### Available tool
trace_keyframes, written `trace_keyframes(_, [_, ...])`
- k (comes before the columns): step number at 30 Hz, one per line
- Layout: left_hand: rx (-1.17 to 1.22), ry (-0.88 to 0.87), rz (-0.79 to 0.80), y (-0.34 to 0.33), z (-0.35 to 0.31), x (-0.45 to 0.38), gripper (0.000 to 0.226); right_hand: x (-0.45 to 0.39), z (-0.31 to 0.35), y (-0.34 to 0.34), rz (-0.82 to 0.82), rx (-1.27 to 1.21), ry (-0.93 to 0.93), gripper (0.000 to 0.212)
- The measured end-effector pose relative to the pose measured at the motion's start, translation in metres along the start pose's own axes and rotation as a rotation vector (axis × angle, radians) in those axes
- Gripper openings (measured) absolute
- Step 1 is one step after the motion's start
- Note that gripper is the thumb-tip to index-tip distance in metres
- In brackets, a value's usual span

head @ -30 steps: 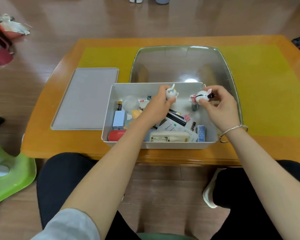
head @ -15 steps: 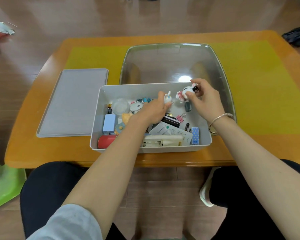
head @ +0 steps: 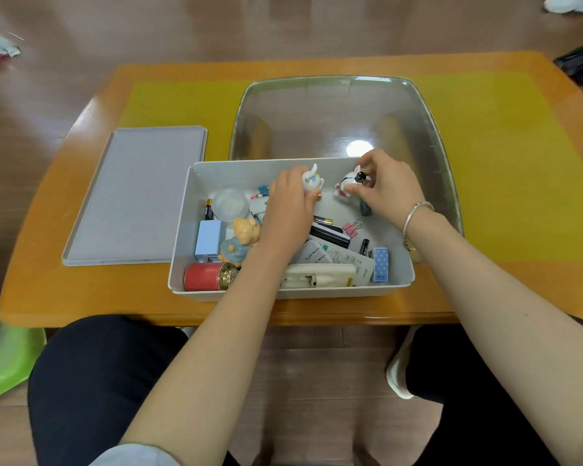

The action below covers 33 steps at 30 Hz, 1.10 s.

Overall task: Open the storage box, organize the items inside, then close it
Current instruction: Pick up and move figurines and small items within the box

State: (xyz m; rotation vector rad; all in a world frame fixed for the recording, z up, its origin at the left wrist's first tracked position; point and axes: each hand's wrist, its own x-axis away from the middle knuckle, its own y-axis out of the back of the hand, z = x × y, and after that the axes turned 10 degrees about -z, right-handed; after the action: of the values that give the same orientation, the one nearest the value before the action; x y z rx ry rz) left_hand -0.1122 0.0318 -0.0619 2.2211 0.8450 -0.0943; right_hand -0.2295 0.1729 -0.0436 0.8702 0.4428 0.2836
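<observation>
The grey storage box stands open on the table's near edge, full of small items. Its flat grey lid lies to the left of it. My left hand holds a small white rabbit figurine near the box's back wall. My right hand pinches a second white figurine with a black knob just to the right of the first. A pig figurine, a red cylinder, a blue block, a clear cup and a pink binder clip lie inside.
A large transparent tub stands behind the box on a yellow mat. The orange table ends just before my knees. A green stool sits on the floor at the left.
Both hands have come down from above the box's back wall into its rear part, each still holding its figurine. The camera has shifted, so the box sits further left in view.
</observation>
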Motion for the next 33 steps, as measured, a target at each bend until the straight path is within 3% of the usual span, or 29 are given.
trace_keyframes(8, [-0.016, -0.048, 0.037, -0.003, 0.007, 0.001, 0.038, -0.003, 0.002, -0.005, 0.055, 0.209, 0.131, 0.027])
trace_keyframes(12, [-0.031, -0.037, 0.045, -0.003, 0.011, 0.001, 0.038, -0.002, 0.001, -0.006, 0.023, 0.238, 0.184, 0.031])
trace_keyframes(17, [-0.033, -0.035, 0.054, -0.006, 0.015, -0.001, 0.037, 0.0, 0.002, -0.005, -0.021, 0.319, 0.224, 0.019])
trace_keyframes(33, [-0.042, -0.046, 0.07, -0.01, 0.02, -0.001, 0.038, 0.004, 0.007, 0.0, -0.07, 0.415, 0.2, 0.017])
